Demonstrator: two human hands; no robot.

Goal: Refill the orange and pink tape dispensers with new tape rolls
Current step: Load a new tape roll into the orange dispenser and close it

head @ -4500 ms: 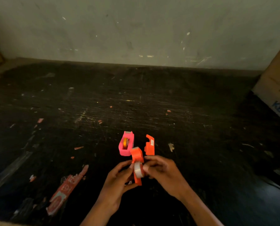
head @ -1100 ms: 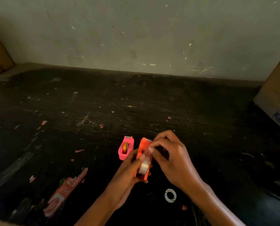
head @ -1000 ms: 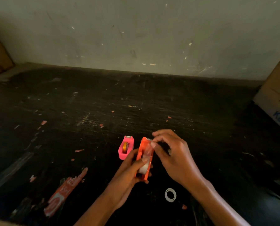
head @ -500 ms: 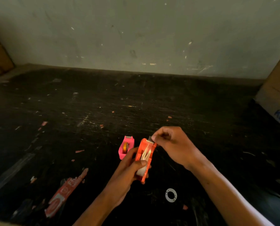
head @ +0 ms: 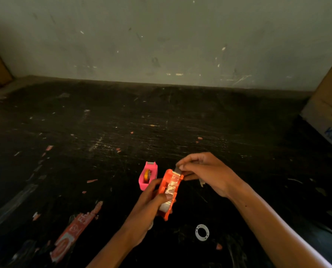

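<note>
Two hands at work on the orange dispenser

Above a scratched black tabletop (head: 122, 122), the left hand (head: 148, 205) clasps the orange tape dispenser (head: 170, 192) while the right hand (head: 205, 171) pinches clear tape at its cutter end (twelve o'clock). The pink dispenser (head: 147, 176) stands at ten o'clock; an empty tape ring (head: 202, 232) lies at five.

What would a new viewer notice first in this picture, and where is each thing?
The eye goes first to the bright orange tape dispenser near the bottom centre, gripped by the left hand while the right hand pinches the clear tape at its far end. Just left of it, the pink dispenser stands on the dark table. A small white ring lies nearer the person.
</note>
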